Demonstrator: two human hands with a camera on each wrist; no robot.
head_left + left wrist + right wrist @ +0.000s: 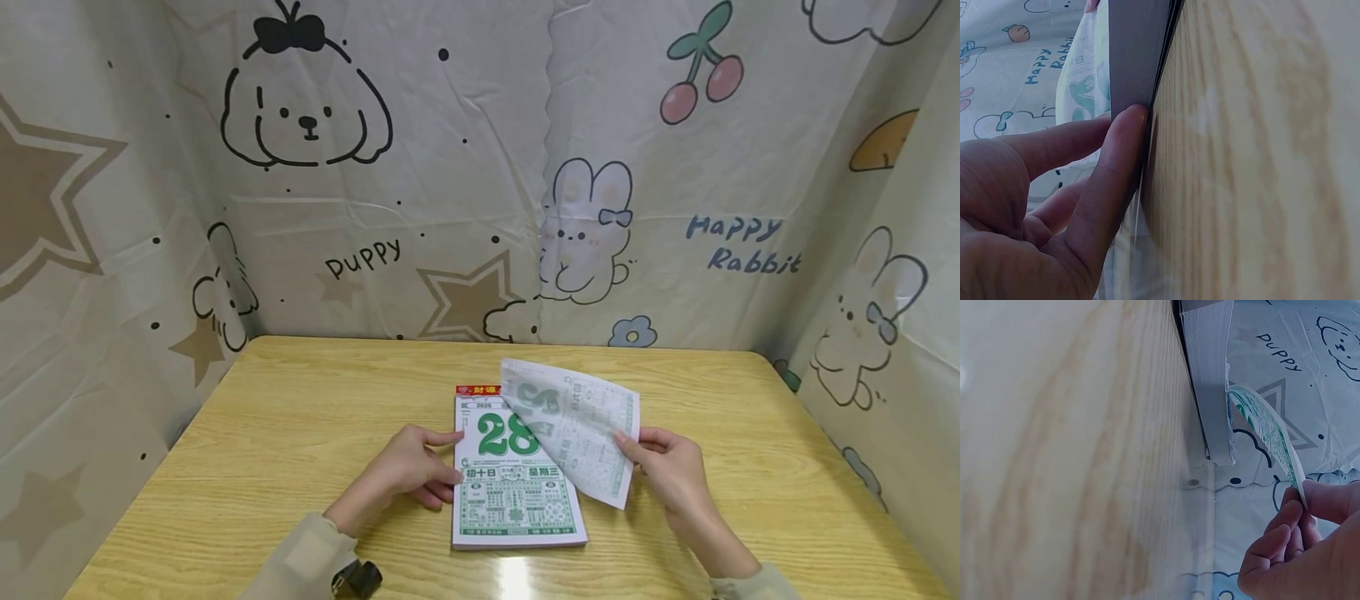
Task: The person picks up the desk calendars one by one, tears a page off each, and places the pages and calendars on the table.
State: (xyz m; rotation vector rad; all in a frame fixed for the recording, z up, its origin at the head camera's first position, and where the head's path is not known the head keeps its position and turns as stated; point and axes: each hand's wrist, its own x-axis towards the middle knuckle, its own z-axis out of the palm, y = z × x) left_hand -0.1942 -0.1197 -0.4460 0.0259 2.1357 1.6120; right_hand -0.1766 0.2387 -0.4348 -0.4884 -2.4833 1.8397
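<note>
A tear-off calendar lies on the table, its top sheet showing a green 28 under a red header strip. My right hand pinches the right edge of a thin calendar page, which is lifted and folded over toward the right. In the right wrist view, this page curves up from the thick pad, held between thumb and fingers. My left hand touches the calendar's left side. In the left wrist view, fingertips press on the pad's side near the tabletop.
The wooden table is enclosed by a printed cloth with puppies, rabbits and stars at the back and sides. A black device sits at the left wrist by the sleeve.
</note>
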